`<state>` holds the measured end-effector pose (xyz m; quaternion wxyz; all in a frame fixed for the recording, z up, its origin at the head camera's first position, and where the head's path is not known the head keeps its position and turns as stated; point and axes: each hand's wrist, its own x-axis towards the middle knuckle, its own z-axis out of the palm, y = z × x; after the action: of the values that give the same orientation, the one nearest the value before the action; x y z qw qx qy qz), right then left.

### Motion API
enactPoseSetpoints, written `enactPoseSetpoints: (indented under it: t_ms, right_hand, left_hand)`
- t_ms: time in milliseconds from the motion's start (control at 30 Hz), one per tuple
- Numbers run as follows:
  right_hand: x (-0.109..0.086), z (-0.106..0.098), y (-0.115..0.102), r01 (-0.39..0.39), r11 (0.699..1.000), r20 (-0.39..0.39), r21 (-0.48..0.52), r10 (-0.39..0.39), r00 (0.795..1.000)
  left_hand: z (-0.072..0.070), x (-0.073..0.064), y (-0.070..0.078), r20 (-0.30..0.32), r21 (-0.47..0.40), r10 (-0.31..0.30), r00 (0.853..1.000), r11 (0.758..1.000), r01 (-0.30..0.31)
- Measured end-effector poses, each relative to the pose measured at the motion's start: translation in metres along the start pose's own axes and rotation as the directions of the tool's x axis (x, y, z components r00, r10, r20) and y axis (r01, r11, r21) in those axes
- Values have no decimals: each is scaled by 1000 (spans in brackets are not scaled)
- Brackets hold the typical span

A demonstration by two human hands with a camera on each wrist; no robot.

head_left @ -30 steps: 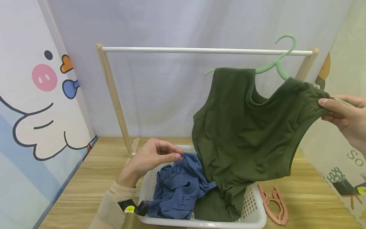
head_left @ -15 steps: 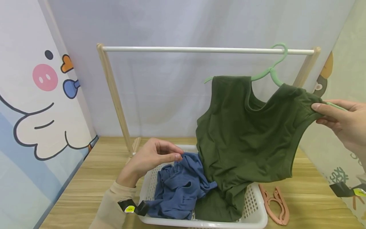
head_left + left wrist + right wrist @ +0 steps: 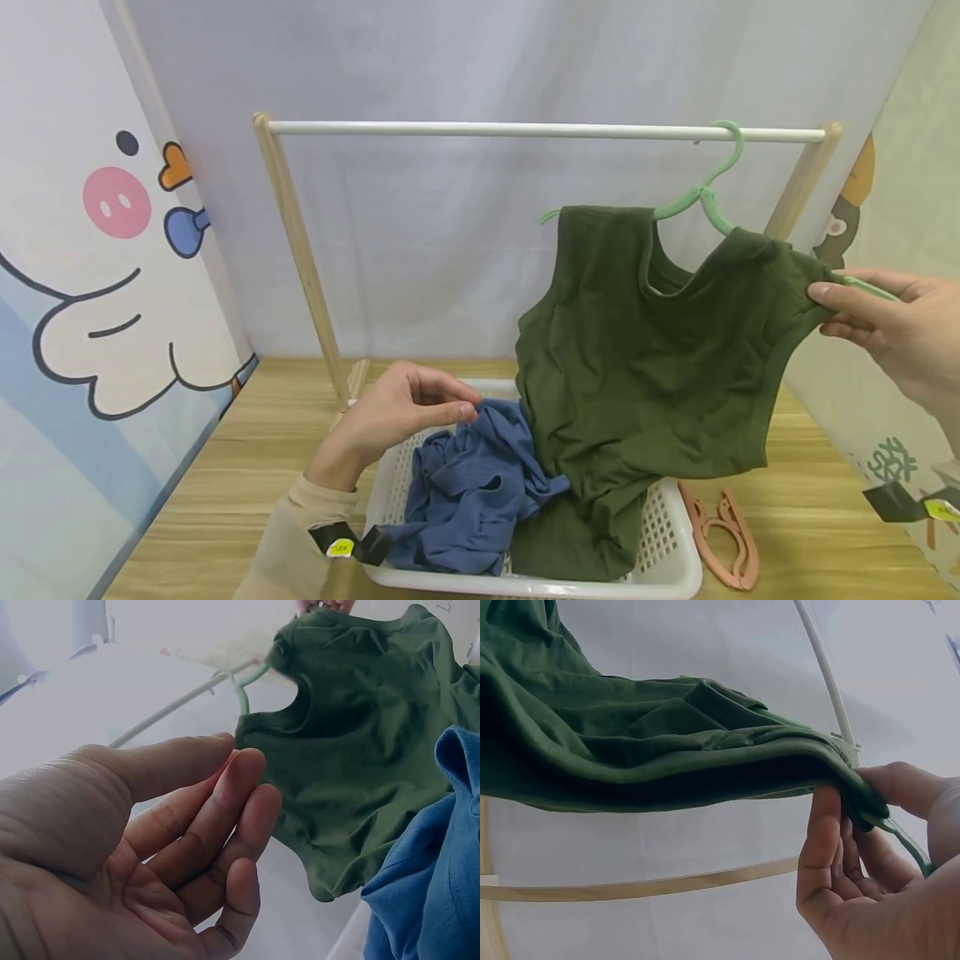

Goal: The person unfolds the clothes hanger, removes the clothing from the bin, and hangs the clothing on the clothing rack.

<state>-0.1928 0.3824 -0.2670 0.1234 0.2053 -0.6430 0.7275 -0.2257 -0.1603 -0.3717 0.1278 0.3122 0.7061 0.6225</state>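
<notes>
My right hand (image 3: 907, 325) pinches one shoulder of a dark green sleeveless top (image 3: 660, 350) together with the end of the light green hanger (image 3: 716, 215) inside it. The hanger's hook curves over the white rod, near its right end. Tilted down toward the right, the top hangs with its lower folds reaching into the white basket (image 3: 600, 588). Over the basket's left side hovers my left hand (image 3: 397, 412), thumb and fingertips close together with nothing between them. Just beneath it lies a crumpled blue garment (image 3: 472, 500). The right wrist view shows the right fingers (image 3: 825, 840) at the armhole.
A rack with wooden posts (image 3: 300, 258) and a white rod (image 3: 487, 129) stands behind the basket. To the basket's right, a folded salmon-pink hanger (image 3: 744, 554) lies on the wood-grain table (image 3: 247, 467). Printed cloth panels (image 3: 75, 333) flank both sides.
The right hand has brought the green top and its hanger down and slightly left. The hook, earlier rising above the rod, now sits on it. My left hand stays in place.
</notes>
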Motion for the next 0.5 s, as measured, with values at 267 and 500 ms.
enactPoseSetpoints:
  t_ms: [267, 500]
  right_hand:
    - [-4, -5, 1, 17, 999, -41, 31, -16, 999]
    - [-9, -18, -2, 179, 982, -138, -55, -185, 973]
  left_hand:
    - [1, 1, -1, 5, 18, -9, 1000, 1000, 8]
    - [0, -1, -3, 24, 46, -23, 999, 999, 22]
